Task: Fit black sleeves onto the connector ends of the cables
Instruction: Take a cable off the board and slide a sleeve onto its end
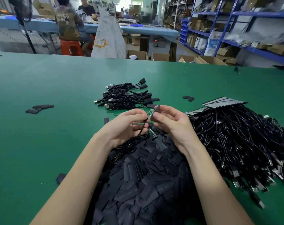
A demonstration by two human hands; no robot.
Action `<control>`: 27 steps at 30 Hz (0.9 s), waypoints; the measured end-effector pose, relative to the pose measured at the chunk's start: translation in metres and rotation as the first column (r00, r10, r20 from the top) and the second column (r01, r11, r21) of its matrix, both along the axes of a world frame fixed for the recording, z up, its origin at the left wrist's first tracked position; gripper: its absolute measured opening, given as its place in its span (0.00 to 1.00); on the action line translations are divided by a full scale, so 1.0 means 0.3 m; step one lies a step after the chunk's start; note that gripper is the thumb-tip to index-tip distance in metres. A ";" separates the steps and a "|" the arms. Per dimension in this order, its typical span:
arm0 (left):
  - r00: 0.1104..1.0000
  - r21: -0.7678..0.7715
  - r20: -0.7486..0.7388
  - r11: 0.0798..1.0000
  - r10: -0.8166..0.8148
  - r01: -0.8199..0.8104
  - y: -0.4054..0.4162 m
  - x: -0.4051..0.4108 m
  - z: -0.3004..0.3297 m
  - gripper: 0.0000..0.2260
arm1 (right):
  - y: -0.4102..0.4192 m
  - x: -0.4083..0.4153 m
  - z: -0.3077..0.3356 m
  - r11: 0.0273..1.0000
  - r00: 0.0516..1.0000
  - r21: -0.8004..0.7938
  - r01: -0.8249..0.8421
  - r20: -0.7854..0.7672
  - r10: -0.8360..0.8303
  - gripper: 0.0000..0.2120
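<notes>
My left hand (126, 124) pinches a black cable just below its small green circuit-board end (150, 112). A second green board end (152, 132) lies under the fingers, on the heap. My right hand (169, 122) pinches a flat black sleeve (156, 111) right beside the tip of the held board. Below both hands spreads a big heap of loose black sleeves (146, 176). Beyond the hands lies a bundle of cables (126, 98) whose ends carry black sleeves.
A large pile of bare black cables (238, 143) with USB plugs fills the right side. Stray sleeves (39, 108) lie left on the green table (40, 143), with two more (188, 98) at the right. Two people sit at a far bench; shelving stands at the right.
</notes>
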State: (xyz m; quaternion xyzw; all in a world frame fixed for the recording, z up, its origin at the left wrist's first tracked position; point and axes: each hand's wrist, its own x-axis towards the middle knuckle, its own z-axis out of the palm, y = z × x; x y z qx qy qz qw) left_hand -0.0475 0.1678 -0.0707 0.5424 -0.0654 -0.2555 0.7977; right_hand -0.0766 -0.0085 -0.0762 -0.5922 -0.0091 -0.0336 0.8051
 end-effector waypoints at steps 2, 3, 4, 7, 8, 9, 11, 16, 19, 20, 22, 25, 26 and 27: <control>1.000 -0.007 -0.007 1.000 -0.016 0.016 0.001 0.000 0.003 0.06 | -0.015 0.001 0.008 0.995 1.000 0.105 0.003 0.019 -0.005 0.10; 1.000 -0.015 -0.012 1.000 -0.024 0.024 0.001 -0.001 0.004 0.06 | -0.023 0.001 0.011 0.991 1.000 0.137 0.004 0.030 -0.008 0.10; 0.999 -0.023 -0.017 0.999 -0.032 0.031 -0.001 -0.002 0.005 0.06 | -0.029 0.001 0.013 0.988 0.999 0.156 0.002 0.040 -0.008 0.10; 0.998 -0.045 -0.021 0.998 -0.054 0.053 -0.005 -0.008 0.009 0.05 | -0.028 -0.002 0.015 0.981 0.999 0.194 -0.012 0.055 0.002 0.12; 0.998 -0.051 -0.022 0.997 -0.058 0.057 -0.004 -0.009 0.010 0.05 | -0.026 -0.003 0.016 0.977 0.998 0.212 -0.016 0.055 0.004 0.13; 0.998 -0.056 -0.026 0.997 -0.062 0.060 -0.003 -0.010 0.011 0.06 | -0.024 -0.003 0.018 0.974 0.998 0.228 -0.017 0.056 0.005 0.15; 0.997 -0.069 -0.036 0.996 -0.066 0.064 -0.001 -0.010 0.012 0.06 | -0.025 -0.004 0.020 0.969 0.998 0.246 -0.017 0.063 0.002 0.16; 0.996 -0.090 -0.044 0.993 -0.075 0.071 -0.003 -0.010 0.013 0.08 | -0.030 -0.003 0.018 0.967 0.996 0.253 -0.036 0.085 0.015 0.14; 0.996 -0.099 -0.043 0.992 -0.079 0.074 -0.006 -0.011 0.013 0.08 | -0.028 -0.001 0.016 0.970 0.996 0.242 -0.039 0.086 0.019 0.15; 0.996 -0.103 -0.041 0.992 -0.080 0.076 -0.006 -0.012 0.013 0.08 | -0.028 -0.001 0.016 0.972 0.996 0.234 -0.037 0.088 0.017 0.15; 0.996 -0.110 -0.037 0.991 -0.086 0.082 -0.003 -0.013 0.014 0.08 | -0.026 0.000 0.015 0.974 0.996 0.222 -0.036 0.093 0.016 0.15; 0.994 -0.111 -0.032 0.989 -0.101 0.097 0.003 -0.014 0.016 0.08 | -0.026 0.000 0.012 0.973 0.996 0.224 -0.049 0.089 0.029 0.14; 0.993 -0.110 -0.031 0.988 -0.111 0.107 0.005 -0.014 0.016 0.08 | -0.028 -0.001 0.011 0.973 0.996 0.225 -0.059 0.084 0.041 0.13; 0.992 -0.110 -0.032 0.986 -0.126 0.122 0.008 -0.015 0.016 0.07 | -0.030 -0.003 0.011 0.972 0.995 0.223 -0.075 0.076 0.060 0.11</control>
